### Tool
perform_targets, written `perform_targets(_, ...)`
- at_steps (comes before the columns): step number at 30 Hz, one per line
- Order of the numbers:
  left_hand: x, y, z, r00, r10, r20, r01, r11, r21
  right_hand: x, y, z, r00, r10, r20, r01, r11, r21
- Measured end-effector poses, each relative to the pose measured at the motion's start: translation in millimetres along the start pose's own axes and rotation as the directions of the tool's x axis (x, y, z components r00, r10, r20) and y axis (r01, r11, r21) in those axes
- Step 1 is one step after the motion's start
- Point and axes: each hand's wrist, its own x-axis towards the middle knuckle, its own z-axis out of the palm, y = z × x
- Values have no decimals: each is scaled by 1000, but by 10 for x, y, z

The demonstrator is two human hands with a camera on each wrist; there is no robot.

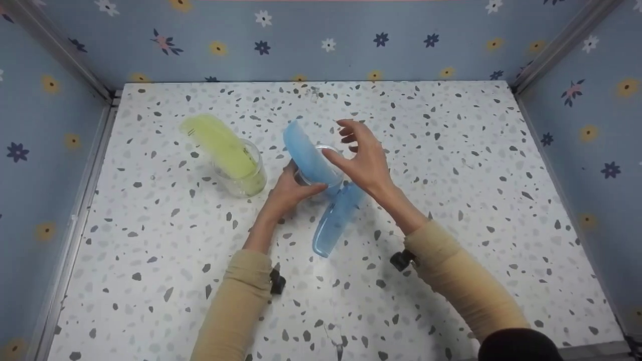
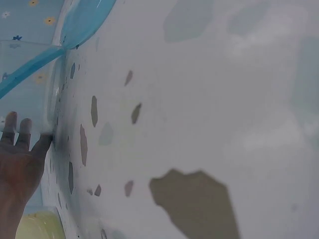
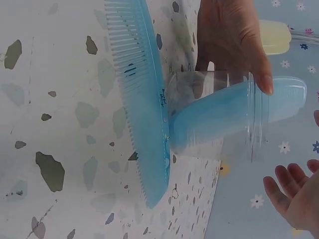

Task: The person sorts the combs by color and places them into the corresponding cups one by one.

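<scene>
A clear plastic cup [image 3: 234,142] stands upright with a blue comb [image 1: 306,153] leaning in it, one end sticking out above the rim. My left hand [image 1: 291,193] grips this cup from the left side, thumb near the rim. Just right of the cup, my right hand [image 1: 368,158] is raised, its fingers loosely bent and apart, holding nothing. In the right wrist view its fingers [image 3: 284,186] stay clear of the cup. A second blue comb [image 1: 336,223] lies on the table in front of the cup, teeth visible in the right wrist view [image 3: 144,99].
Left of my hands stands another clear cup [image 1: 230,186] with a yellow-green comb [image 1: 218,140] slanting out of it. Both stand on a white speckled tabletop [image 1: 451,165]. Blue flowered panels [image 1: 326,30] enclose the back and sides.
</scene>
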Motion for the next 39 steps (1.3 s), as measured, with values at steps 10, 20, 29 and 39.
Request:
perform_targets(10, -6, 0, -2, 1000, 22, -8, -22, 1000, 11, -38, 132, -98, 998, -48, 52, 48, 999, 6)
perform_targets(20, 17, -39, -3, 999, 45, -1, -45, 999, -21, -154, 348, -222, 982, -90, 164, 97, 995, -38)
perform_targets(29, 9, -31, 0, 999, 50, -2, -50, 999, -15, -307, 477, -288, 960, -101, 260, 156, 967, -201)
perform_targets(39, 16, -31, 3, 998, 63, -7, -63, 998, -14, -445, 523, -300, 891, -239, 385, 346, 908, -238)
